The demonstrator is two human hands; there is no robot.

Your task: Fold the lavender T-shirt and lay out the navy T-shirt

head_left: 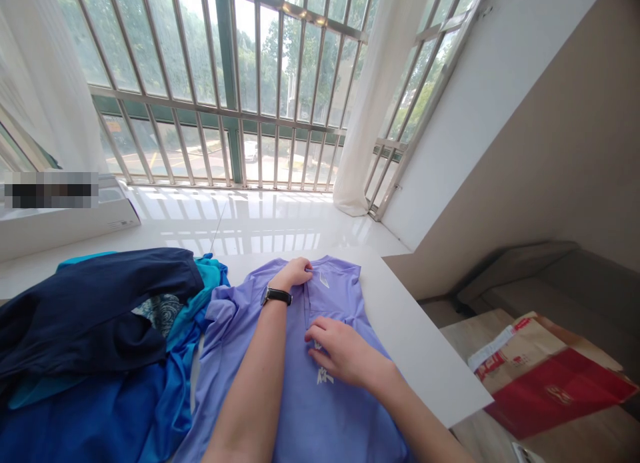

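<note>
A purple shirt (305, 416) lies spread on the white tabletop (425, 356), collar away from the person; the left hand (293, 274), with a black watch (276, 295) at its wrist, is clenched on the fabric at the shirt's collar; the right hand (340, 349) is released, fingers spread flat on the shirt's chest just above a small white logo (325, 376). Left of the shirt and touching its sleeve lies a bright blue garment (125, 409), with a navy garment (100, 296) heaped on it; right of the shirt, below the tabletop's edge, sits a cardboard box (550, 383) with red print; beyond the shirt stands a barred window (240, 103).
</note>
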